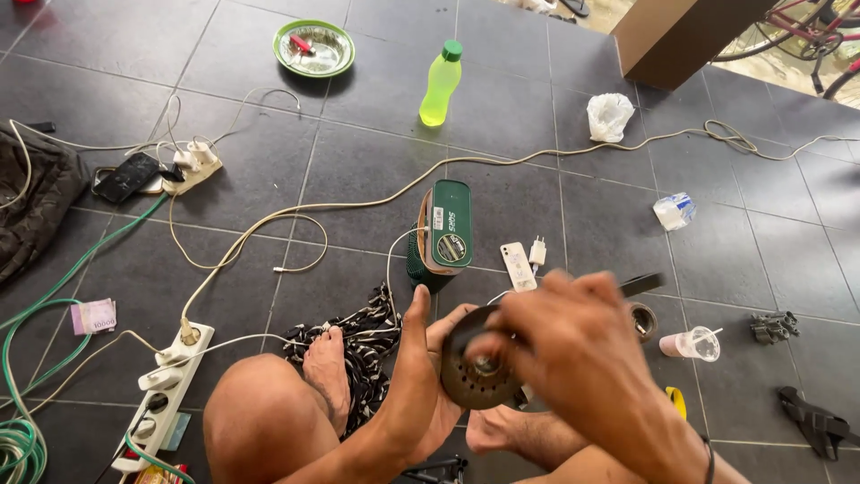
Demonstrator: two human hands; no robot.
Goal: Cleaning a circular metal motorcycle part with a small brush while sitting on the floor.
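Note:
My left hand (421, 372) holds a dark round metal disc (468, 376) with several small holes, thumb up along its left rim. My right hand (573, 354) covers the disc's right side, fingers pinching something at its centre hub; what they pinch is blurred. A dark flat bar (643, 284) sticks out past my right hand's fingers. I sit on the grey tiled floor, knees and a bare foot (326, 369) below the hands.
A green box-shaped device (445, 231) stands just beyond the hands, a white phone (517, 266) and charger beside it. White power strip (170, 381) and cords at left, green hose (22, 439), green bottle (441, 82), green plate (314, 47), plastic cup (692, 343), tape roll (641, 321).

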